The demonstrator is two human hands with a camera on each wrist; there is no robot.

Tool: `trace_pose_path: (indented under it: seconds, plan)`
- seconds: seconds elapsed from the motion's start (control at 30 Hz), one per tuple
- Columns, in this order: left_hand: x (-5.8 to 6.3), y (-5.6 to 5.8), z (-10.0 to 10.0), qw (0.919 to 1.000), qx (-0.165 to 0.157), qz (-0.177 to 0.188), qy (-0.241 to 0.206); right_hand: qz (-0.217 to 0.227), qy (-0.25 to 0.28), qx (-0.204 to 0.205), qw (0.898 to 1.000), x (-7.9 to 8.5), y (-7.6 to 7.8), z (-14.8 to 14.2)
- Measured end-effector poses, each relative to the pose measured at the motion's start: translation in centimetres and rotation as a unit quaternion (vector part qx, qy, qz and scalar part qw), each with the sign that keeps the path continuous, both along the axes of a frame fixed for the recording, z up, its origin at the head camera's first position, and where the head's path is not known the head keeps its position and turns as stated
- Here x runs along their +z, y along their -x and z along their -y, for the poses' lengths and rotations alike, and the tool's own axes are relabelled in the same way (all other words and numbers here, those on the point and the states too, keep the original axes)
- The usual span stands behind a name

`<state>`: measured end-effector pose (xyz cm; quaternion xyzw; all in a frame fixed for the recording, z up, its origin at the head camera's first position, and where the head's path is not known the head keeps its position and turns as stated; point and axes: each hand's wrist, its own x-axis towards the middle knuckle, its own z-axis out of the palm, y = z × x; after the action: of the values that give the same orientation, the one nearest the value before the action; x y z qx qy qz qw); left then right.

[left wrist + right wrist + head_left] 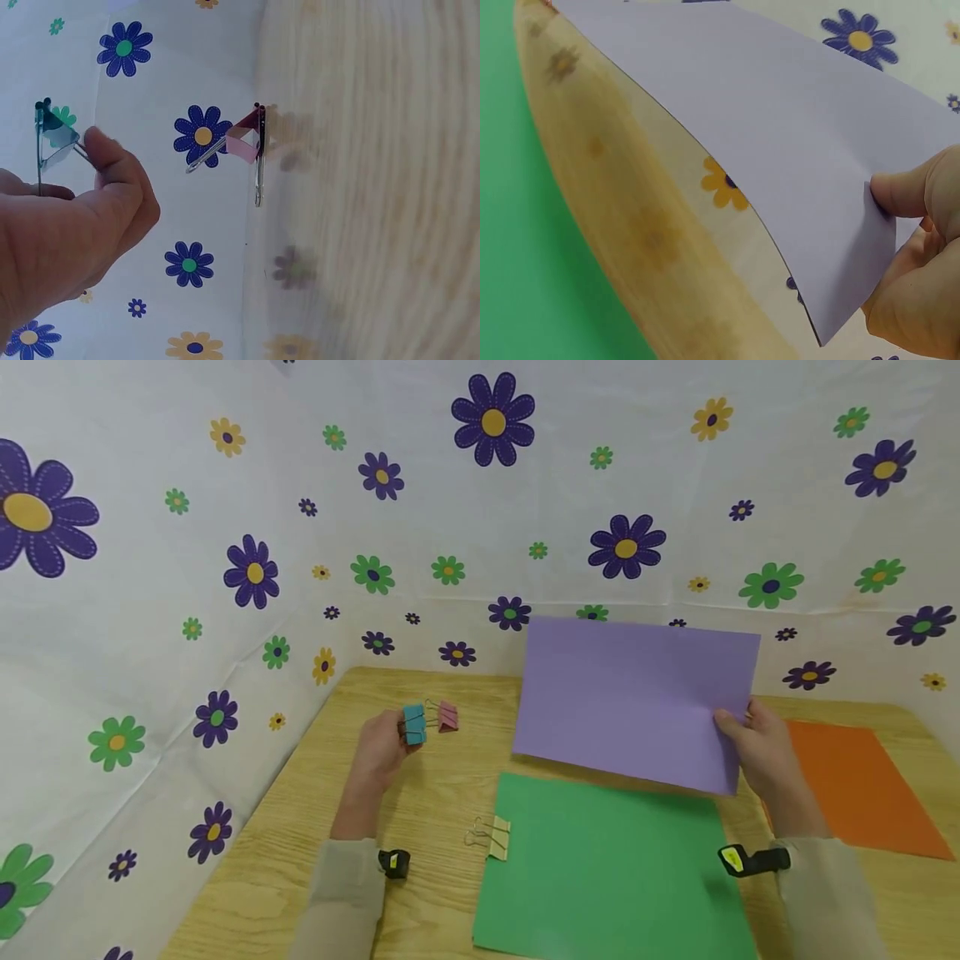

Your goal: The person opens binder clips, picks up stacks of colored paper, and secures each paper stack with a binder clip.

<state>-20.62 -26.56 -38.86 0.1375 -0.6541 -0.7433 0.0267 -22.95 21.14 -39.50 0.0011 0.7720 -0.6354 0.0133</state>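
Above the table's left side, my left hand (381,745) pinches a teal binder clip (415,725) by its wire handles. In the left wrist view the teal clip (56,139) points away from the fingers, thumb on one handle. A pink binder clip (447,717) stands on the table just beyond it. My right hand (761,747) grips the right edge of a purple sheet (630,693), thumb on the near face. The sheet is lifted and tilted, its corner bending in the right wrist view. A green sheet (607,868) lies below it, with a yellow binder clip (498,837) on its left edge.
An orange sheet (870,785) lies on the wooden table (262,885) at the right, partly behind my right forearm. A white flower-patterned cloth (420,410) rises behind the table and along its left side.
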Motion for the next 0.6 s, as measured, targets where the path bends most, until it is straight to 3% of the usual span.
trace_pose_path:
  seconds: [0.2,0.4,0.6]
  plan:
    - [0.3,0.4,-1.3,0.9978,0.040,-0.011,0.051,-0.022,0.070,0.002,0.997,0.2,-1.0,-0.6]
    - [1.1,1.0,-2.8,0.9952,0.091,-0.026,0.024,-0.047,0.082,0.008,0.996,0.8,-1.5,-1.0]
    - [1.6,1.0,-3.9,0.9931,0.105,-0.004,0.053,-0.044,0.108,0.015,0.993,0.9,-1.6,-1.6]
